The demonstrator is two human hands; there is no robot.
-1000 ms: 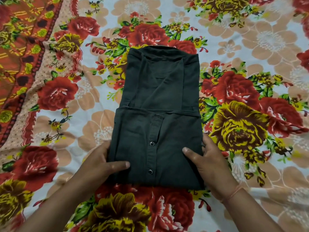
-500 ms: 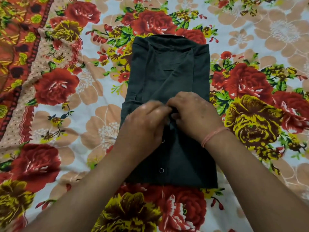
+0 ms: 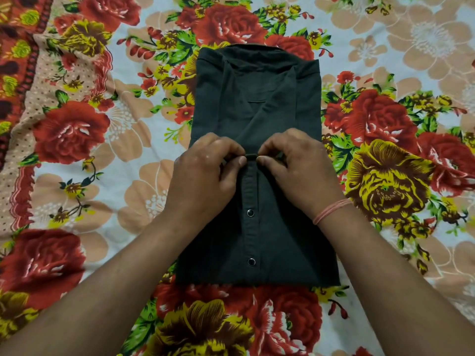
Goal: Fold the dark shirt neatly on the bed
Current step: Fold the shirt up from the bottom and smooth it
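The shirt [image 3: 257, 104] lies flat in the middle of the picture, folded into a long dark block. Its near half is folded up over the far half. A second ago the hands sat low at the near corners of the shirt. Half a second ago they came together at the fold edge in the middle. Now they are at that same edge, a little apart, so a small bit of the edge shows between them.

The left hand [image 3: 203, 176] pinches the fold edge with its thumb and curled fingers, just left of the button strip. The right hand [image 3: 298, 168] pinches the same edge just right of the strip. Both hands rest on top of the shirt and hide part of the fold line.

Two shiny snaps [image 3: 250, 213] sit on the strip below the hands, one nearer than the other. A pink thread band [image 3: 331, 210] goes round the right wrist.

The shirt lies on a sheet [image 3: 385, 34] with big red and yellow flowers. At the upper left an orange patterned cloth [image 3: 15, 47] lies over the sheet, well apart from the shirt.
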